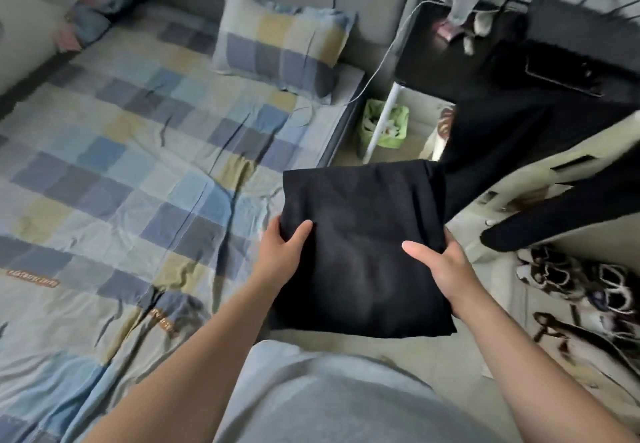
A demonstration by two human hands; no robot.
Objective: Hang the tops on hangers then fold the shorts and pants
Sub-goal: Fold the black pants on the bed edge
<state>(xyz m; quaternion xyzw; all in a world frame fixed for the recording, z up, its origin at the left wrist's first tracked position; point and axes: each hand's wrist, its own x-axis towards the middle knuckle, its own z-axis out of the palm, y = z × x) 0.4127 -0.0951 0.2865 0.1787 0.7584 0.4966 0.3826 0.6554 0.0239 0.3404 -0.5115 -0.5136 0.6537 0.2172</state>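
A folded black garment [363, 234] is held flat in the air beside the bed's right edge. My left hand [282, 248] grips its left edge, thumb on top and fingers underneath. My right hand [438, 262] grips the right edge the same way, thumb lying across the top. Black tops [519, 124] hang at the right, one long black sleeve [561, 214] reaching down toward the floor.
The bed [121, 165] with a checked blue, grey and yellow sheet fills the left; a matching pillow [280, 47] lies at its head. A green basket [384, 124] and a white pole stand on the floor. Shoes [571, 280] lie at the right.
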